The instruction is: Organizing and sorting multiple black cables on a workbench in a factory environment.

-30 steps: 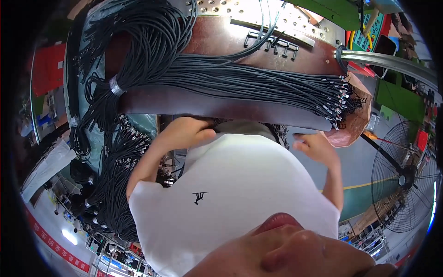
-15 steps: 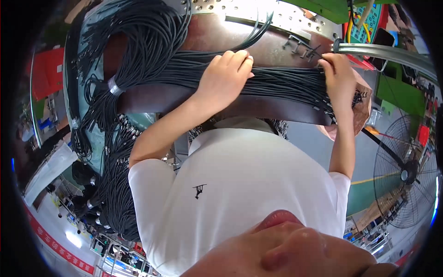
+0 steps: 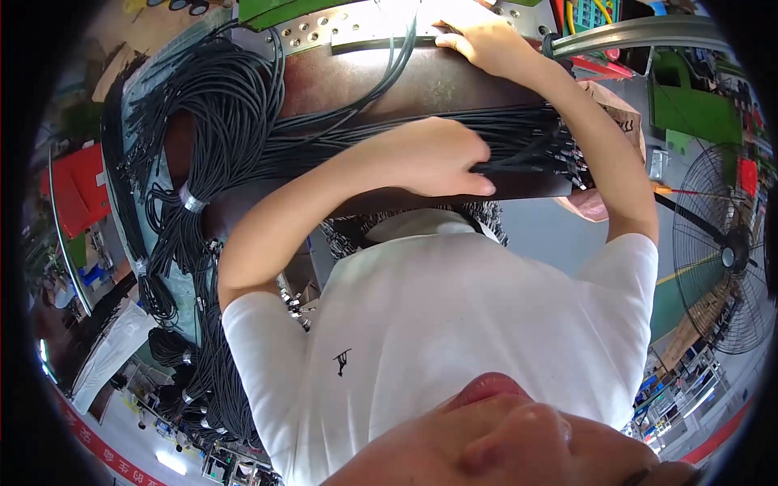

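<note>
A thick bundle of black cables (image 3: 316,144) runs across the brown worktop (image 3: 340,77). Over its middle is my left hand (image 3: 446,158), its thumb apart from the bent forefinger and the other fingers hidden under the palm. At the far edge my right hand (image 3: 486,44) reaches over the perforated metal plate (image 3: 304,31), thumb and fingers stretched to the left and apart, partly washed out by glare. Just left of those fingertips, a few loose cable strands (image 3: 397,61) rise from the bundle. The connector ends (image 3: 567,158) lie at the worktop's right edge, beside my right forearm.
To the left, more black cables (image 3: 219,105) loop over, tied with a silvery band (image 3: 191,199). A brown paper bag (image 3: 620,113) stands past the right edge. A metal rail (image 3: 648,31) extends at the upper right, and a wire-guarded fan (image 3: 733,247) is lower right.
My right hand has left the connector ends and moved up and left to the metal plate. The left hand has shifted right and nearer to me, its grip on the cables loosened.
</note>
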The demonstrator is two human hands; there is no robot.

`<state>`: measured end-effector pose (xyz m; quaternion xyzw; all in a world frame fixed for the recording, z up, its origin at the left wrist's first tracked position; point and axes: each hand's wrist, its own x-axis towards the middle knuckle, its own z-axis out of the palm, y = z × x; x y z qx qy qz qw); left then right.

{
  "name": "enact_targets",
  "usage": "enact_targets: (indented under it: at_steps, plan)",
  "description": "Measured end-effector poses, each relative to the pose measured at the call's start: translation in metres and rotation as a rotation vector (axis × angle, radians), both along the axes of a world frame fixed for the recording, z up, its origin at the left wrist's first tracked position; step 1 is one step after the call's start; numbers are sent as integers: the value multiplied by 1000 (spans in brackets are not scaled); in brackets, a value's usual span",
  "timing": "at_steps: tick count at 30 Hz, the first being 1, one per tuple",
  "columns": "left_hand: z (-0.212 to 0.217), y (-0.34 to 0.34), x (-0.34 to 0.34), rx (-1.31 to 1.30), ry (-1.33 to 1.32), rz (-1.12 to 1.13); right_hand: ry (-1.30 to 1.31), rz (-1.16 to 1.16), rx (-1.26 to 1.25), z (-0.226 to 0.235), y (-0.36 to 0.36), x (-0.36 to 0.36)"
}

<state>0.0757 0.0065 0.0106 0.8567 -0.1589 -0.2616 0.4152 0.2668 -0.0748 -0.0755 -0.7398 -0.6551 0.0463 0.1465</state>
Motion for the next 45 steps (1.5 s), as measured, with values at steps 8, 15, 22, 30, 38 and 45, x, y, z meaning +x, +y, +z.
enact_targets:
  at_steps: [8,15,22,30,38,45]
  plan:
    - [-3,-69,6,-793,593,389,392,-50,14,23,-40,-16]
    - [-25,-59,-49,-1208,448,1018,189,-164,431,37,-82,-61]
    - [-35,-46,-65,-1244,502,1173,-189,79,452,48,-78,-87]
    - [-28,-12,-90,-1246,-175,1300,229,-282,457,27,-26,-107]
    - [-34,-13,-77,-1304,248,1054,332,-362,325,21,-13,-117]
    - [-37,-10,-76,-1272,305,1058,87,-180,352,31,-14,-105]
